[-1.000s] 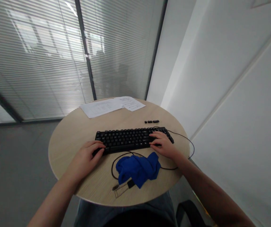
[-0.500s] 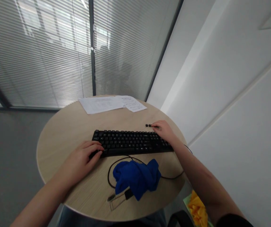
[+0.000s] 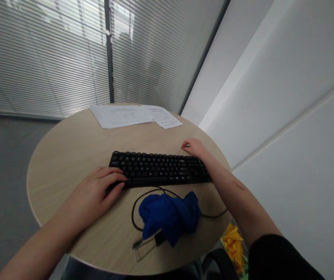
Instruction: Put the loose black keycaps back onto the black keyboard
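Note:
A black keyboard (image 3: pixel 155 168) lies across the round table. My left hand (image 3: pixel 104 186) rests at its front left corner, fingers on the keys and thumb along the near edge, gripping it. Just beyond the keyboard's far right edge is my right hand (image 3: pixel 195 147), its fingers curled together around small black keycaps (image 3: pixel 187 146), mostly hidden by the fingers. In front of the keyboard, a crumpled blue cloth (image 3: pixel 169 217) lies over part of a black cable (image 3: pixel 133 212). A keycap puller with wire loops (image 3: pixel 143 251) pokes out from under the cloth beside a small brush (image 3: pixel 137 244).
White printed papers (image 3: pixel 120 116) lie at the far side of the wooden table (image 3: pixel 64 155). A white wall (image 3: pixel 272 116) rises on the right, and a blind-covered glass partition (image 3: pixel 53 70) stands behind. Yellow cloth (image 3: pixel 233 245) sits in a container below the table's right side.
My right hand has closed over the small black keycaps that lay beside its fingertips beyond the keyboard. My left hand stays at the keyboard's corner. The view has tilted slightly downward.

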Available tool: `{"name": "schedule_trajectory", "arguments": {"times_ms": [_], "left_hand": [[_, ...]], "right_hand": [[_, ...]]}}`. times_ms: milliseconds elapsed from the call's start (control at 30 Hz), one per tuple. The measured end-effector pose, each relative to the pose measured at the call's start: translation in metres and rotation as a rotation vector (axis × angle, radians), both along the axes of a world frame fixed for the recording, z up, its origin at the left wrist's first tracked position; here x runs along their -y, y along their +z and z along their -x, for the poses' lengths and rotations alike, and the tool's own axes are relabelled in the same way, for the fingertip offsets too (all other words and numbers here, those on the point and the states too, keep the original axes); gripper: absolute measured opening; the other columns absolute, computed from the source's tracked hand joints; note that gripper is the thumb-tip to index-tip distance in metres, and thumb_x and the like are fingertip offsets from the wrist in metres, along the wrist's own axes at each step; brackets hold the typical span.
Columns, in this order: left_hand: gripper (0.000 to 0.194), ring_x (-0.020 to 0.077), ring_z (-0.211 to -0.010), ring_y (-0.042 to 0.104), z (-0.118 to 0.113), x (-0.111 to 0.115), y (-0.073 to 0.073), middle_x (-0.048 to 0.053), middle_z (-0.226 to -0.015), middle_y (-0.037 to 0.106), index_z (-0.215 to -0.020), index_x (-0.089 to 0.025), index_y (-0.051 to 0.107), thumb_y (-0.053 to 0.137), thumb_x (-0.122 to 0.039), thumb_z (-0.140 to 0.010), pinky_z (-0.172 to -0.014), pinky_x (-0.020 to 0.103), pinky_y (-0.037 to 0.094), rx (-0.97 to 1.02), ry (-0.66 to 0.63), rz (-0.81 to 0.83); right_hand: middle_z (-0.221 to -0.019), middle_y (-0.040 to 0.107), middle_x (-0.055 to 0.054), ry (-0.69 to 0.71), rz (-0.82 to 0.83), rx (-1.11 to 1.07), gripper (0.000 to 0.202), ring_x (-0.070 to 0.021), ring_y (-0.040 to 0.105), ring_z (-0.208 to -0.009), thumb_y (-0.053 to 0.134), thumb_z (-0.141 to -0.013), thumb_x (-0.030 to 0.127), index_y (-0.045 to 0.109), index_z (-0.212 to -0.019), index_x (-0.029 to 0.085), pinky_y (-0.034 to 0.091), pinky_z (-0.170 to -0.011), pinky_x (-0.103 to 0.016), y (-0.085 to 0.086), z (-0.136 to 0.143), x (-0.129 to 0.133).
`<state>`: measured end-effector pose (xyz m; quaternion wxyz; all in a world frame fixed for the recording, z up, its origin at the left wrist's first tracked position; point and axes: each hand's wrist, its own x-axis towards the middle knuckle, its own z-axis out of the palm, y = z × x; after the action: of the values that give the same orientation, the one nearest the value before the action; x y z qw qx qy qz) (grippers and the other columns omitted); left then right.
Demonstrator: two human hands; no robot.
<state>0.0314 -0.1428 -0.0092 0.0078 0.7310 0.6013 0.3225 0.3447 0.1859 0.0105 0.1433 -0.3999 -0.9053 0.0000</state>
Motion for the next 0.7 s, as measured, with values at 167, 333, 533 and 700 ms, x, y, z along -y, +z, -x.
{"name": "schedule_trajectory", "arguments": {"times_ms": [167,333,533,700], "left_hand": [[0.038,0.0287,-0.107,0.066,0.000,0.000,0.001,0.010,-0.113,0.074,-0.103,-0.023,0.076,0.049,-0.049,-0.098,-0.099,0.048,0.053,-0.004,-0.025,-0.008],[0.039,0.0298,-0.109,0.065,0.001,-0.001,-0.001,0.010,-0.114,0.074,-0.103,-0.022,0.076,0.048,-0.049,-0.098,-0.099,0.049,0.053,-0.012,-0.020,-0.002],[0.039,0.0299,-0.105,0.067,-0.001,-0.003,0.002,0.011,-0.111,0.075,-0.100,-0.022,0.076,0.049,-0.049,-0.096,-0.099,0.048,0.053,-0.024,-0.013,-0.013],[0.038,0.0301,-0.107,0.066,-0.001,-0.003,0.003,0.011,-0.112,0.074,-0.102,-0.021,0.075,0.048,-0.048,-0.096,-0.101,0.049,0.052,-0.023,-0.002,-0.006]], "right_hand": [[-0.108,0.077,-0.003,0.020,-0.050,-0.126,0.015,-0.0232,0.070,-0.106,0.073,-0.088,0.020,0.079,-0.102,0.024,0.052,-0.101,-0.038,0.021,-0.017,0.037],[-0.107,0.076,-0.004,0.101,-0.148,-0.442,0.016,-0.0231,0.071,-0.101,0.071,-0.092,0.032,0.078,-0.105,0.026,0.055,-0.096,-0.040,0.013,-0.067,0.109],[-0.100,0.076,-0.004,0.127,-0.179,-0.541,0.011,-0.0217,0.070,-0.097,0.071,-0.093,0.031,0.077,-0.101,0.027,0.057,-0.089,-0.038,-0.035,-0.094,0.169],[-0.098,0.077,-0.003,0.117,-0.241,-0.514,0.007,-0.0223,0.070,-0.097,0.072,-0.092,0.026,0.077,-0.097,0.026,0.055,-0.092,-0.041,-0.042,-0.085,0.169]]}}
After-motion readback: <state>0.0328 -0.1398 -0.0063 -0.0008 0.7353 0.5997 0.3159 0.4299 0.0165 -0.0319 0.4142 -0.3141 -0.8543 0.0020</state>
